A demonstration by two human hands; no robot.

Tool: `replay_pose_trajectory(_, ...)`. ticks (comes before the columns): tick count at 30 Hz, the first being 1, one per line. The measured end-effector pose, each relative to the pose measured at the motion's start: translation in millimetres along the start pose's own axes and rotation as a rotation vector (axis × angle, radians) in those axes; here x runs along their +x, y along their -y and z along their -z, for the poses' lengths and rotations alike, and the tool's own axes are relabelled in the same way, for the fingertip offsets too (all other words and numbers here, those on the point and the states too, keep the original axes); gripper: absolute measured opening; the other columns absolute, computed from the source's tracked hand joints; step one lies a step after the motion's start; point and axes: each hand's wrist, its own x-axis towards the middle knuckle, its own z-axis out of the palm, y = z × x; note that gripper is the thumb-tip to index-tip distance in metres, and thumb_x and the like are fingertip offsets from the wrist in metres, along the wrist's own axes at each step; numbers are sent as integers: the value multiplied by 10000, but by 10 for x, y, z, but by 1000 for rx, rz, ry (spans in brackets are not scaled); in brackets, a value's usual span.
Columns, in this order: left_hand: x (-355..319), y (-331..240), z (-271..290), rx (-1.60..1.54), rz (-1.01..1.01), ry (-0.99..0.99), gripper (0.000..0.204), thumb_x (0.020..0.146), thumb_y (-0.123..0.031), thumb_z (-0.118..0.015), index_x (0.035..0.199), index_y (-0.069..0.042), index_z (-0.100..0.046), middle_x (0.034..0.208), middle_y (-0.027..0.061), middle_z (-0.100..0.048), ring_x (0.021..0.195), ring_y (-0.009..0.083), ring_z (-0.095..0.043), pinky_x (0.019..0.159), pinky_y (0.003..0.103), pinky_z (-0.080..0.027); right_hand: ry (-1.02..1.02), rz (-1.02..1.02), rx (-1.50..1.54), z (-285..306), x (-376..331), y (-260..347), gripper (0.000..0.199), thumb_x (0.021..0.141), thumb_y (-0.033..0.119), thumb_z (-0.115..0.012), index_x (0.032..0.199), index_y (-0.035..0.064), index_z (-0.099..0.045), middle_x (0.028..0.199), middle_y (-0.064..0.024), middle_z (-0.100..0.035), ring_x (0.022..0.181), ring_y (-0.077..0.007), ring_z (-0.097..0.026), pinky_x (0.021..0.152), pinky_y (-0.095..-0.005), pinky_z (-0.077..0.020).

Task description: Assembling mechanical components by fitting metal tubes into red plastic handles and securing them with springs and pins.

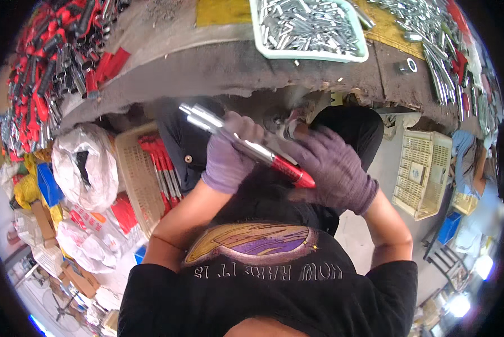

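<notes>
My left hand (232, 149), in a purple glove, is closed around the middle of a long chrome tool (204, 118) with a red grip. The tool's narrow stepped end points up and left; its red grip (291, 170) slopes down to a pointed end at the right. Close beside that grip is my gloved right hand (339, 171), blurred by motion. Its fingers look spread and stretched out, with the thumb below the red end. Whether this hand touches the tool is hard to make out.
Ahead lies a cloth-covered bench (207, 70) with a pale tray (314, 54) of small metal parts. Red-and-black handled tools (44, 73) pile up at left, chrome rods (440, 73) at right. Crates stand below: one (129, 163) with red-handled tools, another (423, 174) at right.
</notes>
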Motion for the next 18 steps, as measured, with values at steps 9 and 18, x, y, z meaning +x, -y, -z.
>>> replay_pose_trajectory(9,404,812,1777,-205,322,-964,141,854,-189,-571,896,-54,-582,866,103,-634,856,277,-604,831,447,-485,101,-709,160,-998,-472,49,449,749,238,-660,1170,152,-534,884,-156,-629,820,-354,-618,697,-445,-495)
replay_pose_trajectory(18,288,1100,1880,-10,741,-528,191,897,-164,-514,1037,-40,-554,978,126,-610,886,267,-589,798,389,-482,236,-988,61,-1318,-302,-264,399,785,276,-637,1153,160,-539,920,-179,-644,852,-364,-626,698,-454,-494)
